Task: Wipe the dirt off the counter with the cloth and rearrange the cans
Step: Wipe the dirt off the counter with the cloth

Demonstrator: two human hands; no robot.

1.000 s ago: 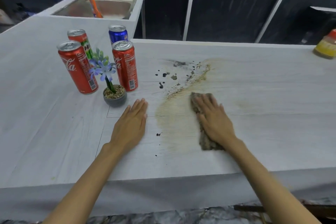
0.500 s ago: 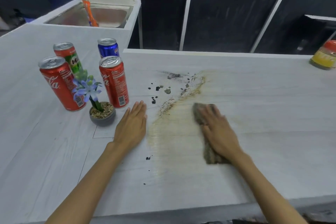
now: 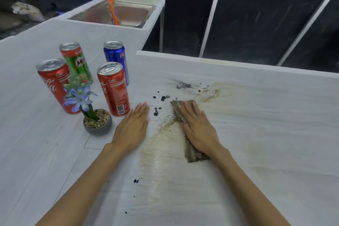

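Right hand (image 3: 199, 130) flat, pinning cloth (image 3: 192, 150) over smear; left hand (image 3: 132, 130) open, empty, bracing worktop (image 3: 266, 134); cans (image 3: 113, 88) at 10 o'clock.

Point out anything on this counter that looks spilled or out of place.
Dark dirt clumps and a brownish smear soil the counter around the cloth under the right hand. More specks lie nearer the front edge. The four cans stand upright.
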